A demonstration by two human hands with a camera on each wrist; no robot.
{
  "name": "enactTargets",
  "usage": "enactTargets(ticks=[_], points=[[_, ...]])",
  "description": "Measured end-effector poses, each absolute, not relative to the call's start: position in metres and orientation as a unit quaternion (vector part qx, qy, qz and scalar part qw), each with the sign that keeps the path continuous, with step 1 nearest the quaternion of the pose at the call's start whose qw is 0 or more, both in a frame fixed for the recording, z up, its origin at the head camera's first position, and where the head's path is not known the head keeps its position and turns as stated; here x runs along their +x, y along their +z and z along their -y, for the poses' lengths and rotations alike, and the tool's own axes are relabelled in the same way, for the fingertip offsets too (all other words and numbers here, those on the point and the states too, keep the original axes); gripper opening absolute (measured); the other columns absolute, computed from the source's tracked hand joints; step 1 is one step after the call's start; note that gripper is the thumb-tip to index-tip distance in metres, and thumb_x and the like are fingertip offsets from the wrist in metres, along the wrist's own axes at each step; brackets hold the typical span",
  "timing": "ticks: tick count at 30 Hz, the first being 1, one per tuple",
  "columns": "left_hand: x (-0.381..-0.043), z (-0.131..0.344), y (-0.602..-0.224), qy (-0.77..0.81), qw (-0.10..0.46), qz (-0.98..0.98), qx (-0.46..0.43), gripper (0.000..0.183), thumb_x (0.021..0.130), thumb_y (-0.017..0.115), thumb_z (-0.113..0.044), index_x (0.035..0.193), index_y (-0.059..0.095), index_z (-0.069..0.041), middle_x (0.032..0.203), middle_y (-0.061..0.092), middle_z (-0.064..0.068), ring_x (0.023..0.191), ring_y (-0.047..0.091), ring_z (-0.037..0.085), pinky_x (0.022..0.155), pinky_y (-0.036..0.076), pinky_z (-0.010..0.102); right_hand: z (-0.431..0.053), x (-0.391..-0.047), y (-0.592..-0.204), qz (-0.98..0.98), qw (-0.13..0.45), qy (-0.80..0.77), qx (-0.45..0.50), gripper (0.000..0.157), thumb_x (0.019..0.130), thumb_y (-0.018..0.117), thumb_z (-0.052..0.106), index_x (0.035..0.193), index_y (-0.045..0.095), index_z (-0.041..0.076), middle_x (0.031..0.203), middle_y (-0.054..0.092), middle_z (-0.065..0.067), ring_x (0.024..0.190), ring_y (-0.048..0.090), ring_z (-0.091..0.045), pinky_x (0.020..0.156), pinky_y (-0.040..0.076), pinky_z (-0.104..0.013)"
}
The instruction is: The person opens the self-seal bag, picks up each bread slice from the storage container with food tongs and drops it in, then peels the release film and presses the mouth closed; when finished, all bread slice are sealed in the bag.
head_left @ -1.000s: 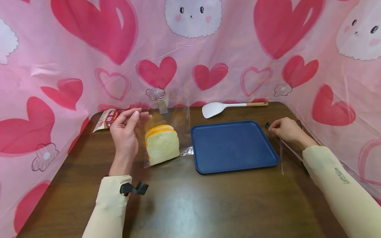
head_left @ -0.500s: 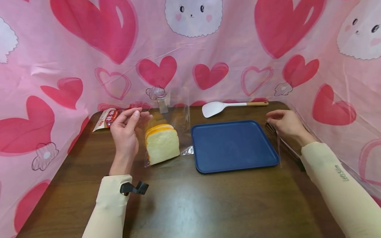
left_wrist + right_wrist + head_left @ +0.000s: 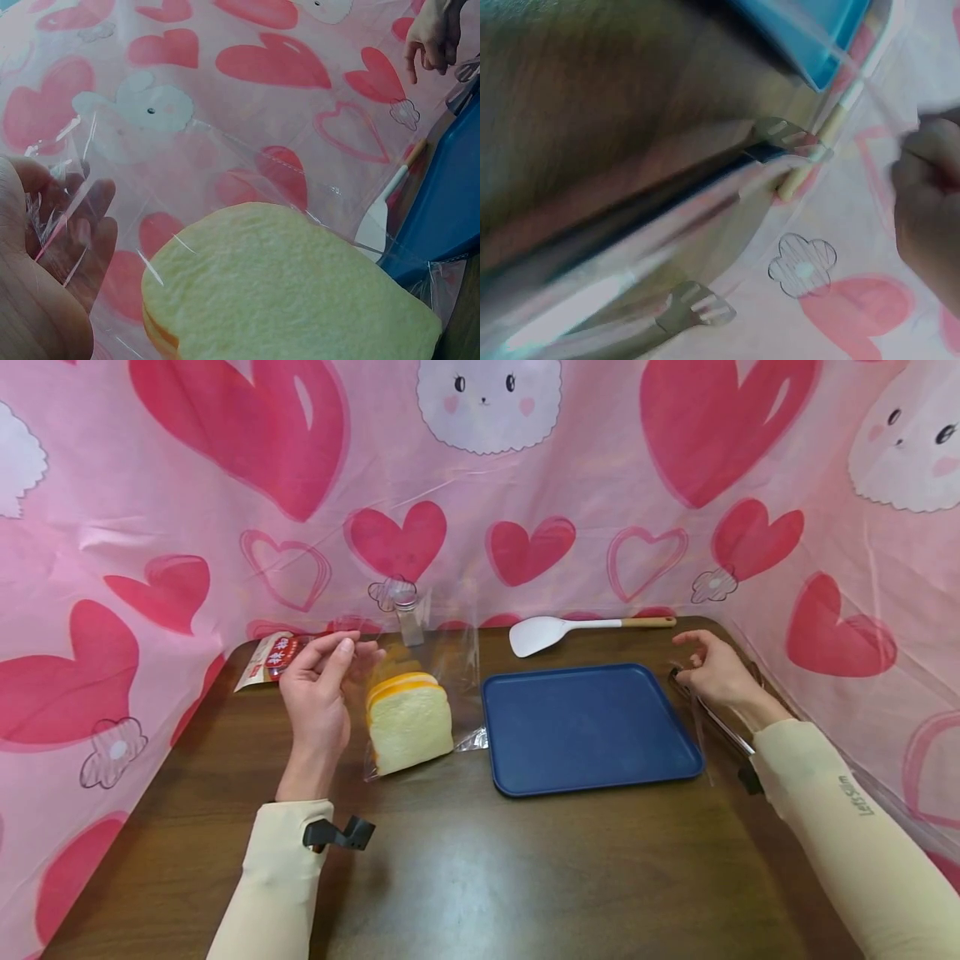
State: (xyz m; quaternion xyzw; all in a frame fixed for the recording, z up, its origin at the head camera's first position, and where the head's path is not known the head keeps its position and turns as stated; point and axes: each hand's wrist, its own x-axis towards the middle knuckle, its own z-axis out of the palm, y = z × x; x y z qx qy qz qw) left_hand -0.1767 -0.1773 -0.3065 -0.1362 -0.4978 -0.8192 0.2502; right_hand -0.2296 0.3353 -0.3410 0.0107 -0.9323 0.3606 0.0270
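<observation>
My left hand [image 3: 315, 689] pinches the upper left part of a clear plastic bag [image 3: 247, 161]. Inside the bag, slices of bread [image 3: 411, 731] stand upright, pale face toward me, orange crust along the top. At the far right, my right hand [image 3: 718, 677] is raised over metal tongs [image 3: 784, 135], thumb and index finger apart. A thin translucent strip [image 3: 701, 737] trails down from its fingers past the tray's right edge. The slotted tong tips show in the right wrist view, where the hand is blurred.
A blue tray [image 3: 592, 727] lies between the hands. Behind it rests a white spatula [image 3: 542, 635] with a wooden handle end. A small glass shaker [image 3: 408, 618] stands behind the bag, and a red-and-cream packet [image 3: 270, 660] lies at the back left. A heart-patterned curtain surrounds the table.
My right hand has lifted slightly and its thumb and fingers have parted, with the strip still trailing from it. My left hand and the bread bag have stayed put.
</observation>
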Motion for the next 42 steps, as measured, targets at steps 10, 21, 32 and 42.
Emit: enactTargets(ticks=[10, 21, 32, 42], points=[[-0.176, 0.176, -0.307, -0.822, 0.25, 0.493, -0.136, 0.012, 0.101, 0.066, 0.0, 0.105, 0.077, 0.003, 0.089, 0.082, 0.009, 0.081, 0.081, 0.021, 0.081, 0.065, 0.031, -0.341, -0.23, -0.342, 0.917, -0.051, 0.394, 0.013, 0.08, 0.094, 0.061, -0.003, 0.163, 0.021, 0.0, 0.078, 0.05, 0.002, 0.056, 0.045, -0.008, 0.05, 0.042, -0.026], [-0.178, 0.173, -0.307, -0.826, 0.251, 0.485, -0.137, 0.011, 0.101, 0.066, 0.002, 0.102, 0.078, 0.002, 0.086, 0.081, 0.01, 0.08, 0.081, 0.021, 0.077, 0.065, 0.03, -0.337, -0.224, -0.346, 0.922, 0.035, 0.386, -0.008, 0.027, 0.092, 0.063, -0.002, 0.119, 0.058, -0.002, 0.058, 0.034, 0.013, 0.052, 0.036, -0.005, 0.049, 0.033, -0.025], [-0.177, 0.172, -0.309, -0.831, 0.244, 0.481, -0.134, 0.011, 0.101, 0.067, 0.001, 0.102, 0.077, 0.003, 0.086, 0.081, 0.01, 0.08, 0.082, 0.022, 0.072, 0.064, 0.027, -0.33, -0.207, -0.341, 0.701, -0.188, 0.684, 0.067, 0.036, 0.108, 0.054, 0.001, 0.138, 0.054, 0.019, 0.103, 0.072, 0.003, 0.089, 0.072, -0.013, 0.075, 0.065, -0.03], [-0.178, 0.17, -0.309, -0.828, 0.246, 0.486, -0.132, 0.011, 0.1, 0.067, 0.001, 0.103, 0.078, 0.002, 0.087, 0.081, 0.009, 0.079, 0.081, 0.02, 0.077, 0.066, 0.031, -0.324, -0.201, -0.361, 0.719, -0.249, 0.648, -0.041, 0.019, 0.112, 0.053, 0.027, 0.098, 0.063, 0.019, 0.081, 0.055, 0.007, 0.069, 0.055, -0.008, 0.052, 0.04, -0.018]])
